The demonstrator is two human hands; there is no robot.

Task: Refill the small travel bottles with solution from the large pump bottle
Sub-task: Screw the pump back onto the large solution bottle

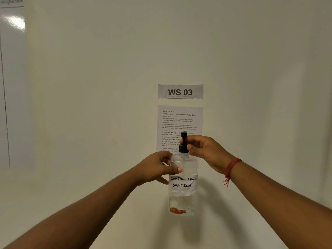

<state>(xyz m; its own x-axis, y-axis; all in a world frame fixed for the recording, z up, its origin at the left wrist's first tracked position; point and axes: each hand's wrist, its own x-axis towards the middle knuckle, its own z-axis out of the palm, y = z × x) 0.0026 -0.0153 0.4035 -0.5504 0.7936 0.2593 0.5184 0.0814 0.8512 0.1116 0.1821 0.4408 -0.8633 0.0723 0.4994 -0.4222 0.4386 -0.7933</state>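
A clear large pump bottle (182,191) with a handwritten label "Contact Lens Solution" is held up in the air in front of the wall. It is upright, with liquid in its lower part and an orange mark near the base. My left hand (158,168) grips the bottle's shoulder from the left, thumb across the front. My right hand (206,150) pinches the black pump top (183,143) from the right. No small travel bottles are in view.
On the white wall behind the bottle hang a "WS 03" sign (180,91) and a printed task sheet (179,121). A glossy sheet (12,78) hangs on the wall at far left. No table surface shows.
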